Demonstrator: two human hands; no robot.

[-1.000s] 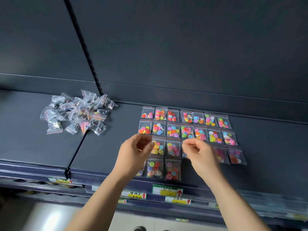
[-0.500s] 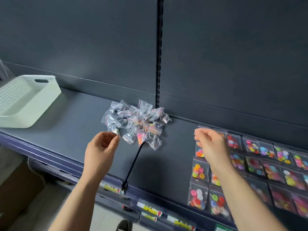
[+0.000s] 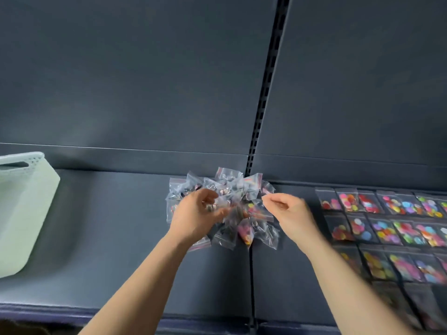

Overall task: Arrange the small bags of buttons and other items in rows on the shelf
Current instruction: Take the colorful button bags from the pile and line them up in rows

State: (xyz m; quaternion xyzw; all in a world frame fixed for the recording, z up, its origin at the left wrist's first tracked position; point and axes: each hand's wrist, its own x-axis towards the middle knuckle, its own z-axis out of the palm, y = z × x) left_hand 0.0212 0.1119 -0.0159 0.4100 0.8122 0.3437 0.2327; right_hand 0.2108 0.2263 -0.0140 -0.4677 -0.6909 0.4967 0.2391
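Note:
A loose pile of small clear bags (image 3: 231, 182) lies on the dark shelf (image 3: 116, 238), across the seam between two panels. My left hand (image 3: 193, 216) is on the pile's left side, its fingers curled around one of the clear bags. At the pile's right edge, my right hand (image 3: 292, 213) hovers half curled; thumb and forefinger are slightly apart and I see nothing between them. To the right, bags of coloured buttons (image 3: 387, 228) lie flat in neat rows, blurred toward the frame edge.
A pale perforated plastic basket (image 3: 26, 213) stands on the shelf at the far left. The slotted upright (image 3: 262, 105) runs up the back panel behind the pile. The shelf's front lip (image 3: 121, 310) crosses the bottom of the view.
The view has swung left from the rows to the pile. Both hands left the rows and reached the pile; my left hand now grips a bag there.

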